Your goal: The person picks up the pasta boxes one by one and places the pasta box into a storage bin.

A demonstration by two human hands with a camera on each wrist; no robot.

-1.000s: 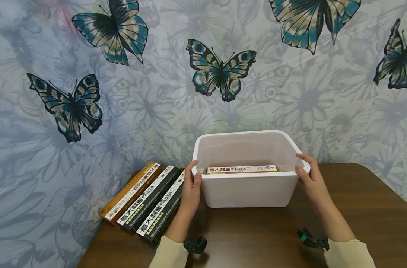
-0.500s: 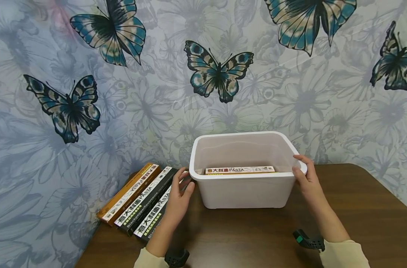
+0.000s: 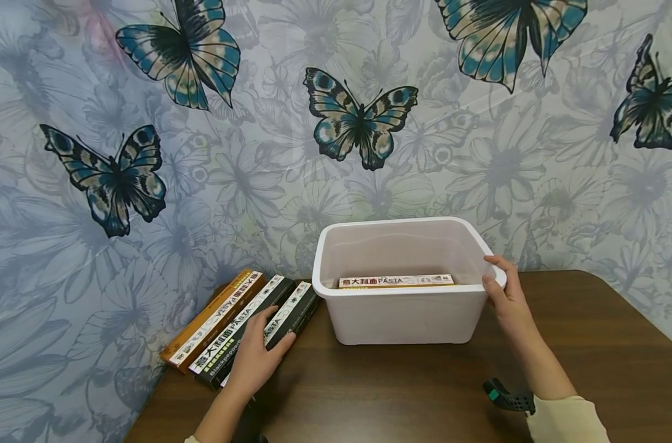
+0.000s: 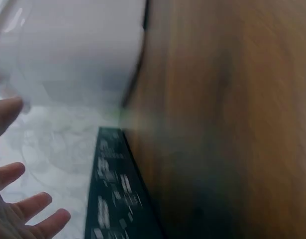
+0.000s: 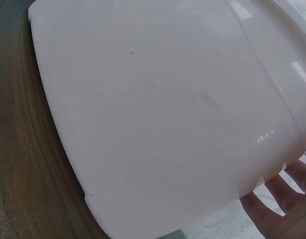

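My left hand (image 3: pixel 255 354) hovers over the nearest of the black pasta boxes (image 3: pixel 301 314), its fingers spread and thumb apart, covering the box's middle. In the left wrist view the fingers (image 4: pixel 36 204) are loosely extended beside that dark box (image 4: pixel 115 194). A white plastic bin (image 3: pixel 402 317) stands on the table to the right. My right hand (image 3: pixel 509 301) grips the bin's right rim, thumb outside and fingertips at the edge. One pasta box (image 3: pixel 396 282) with a white label lies inside the bin, partly hidden by the front wall.
Left of the hand lie another black pasta box (image 3: pixel 244 323) and a brown pasta box (image 3: pixel 216 317), side by side and slanting. They rest near the left edge of the brown wooden table (image 3: pixel 413 394). Behind stands a wall (image 3: pixel 247 160) with butterfly pictures.
My left hand has let go of the bin's left rim and moved left and down over the nearest black pasta box. The right hand still holds the bin's rim.
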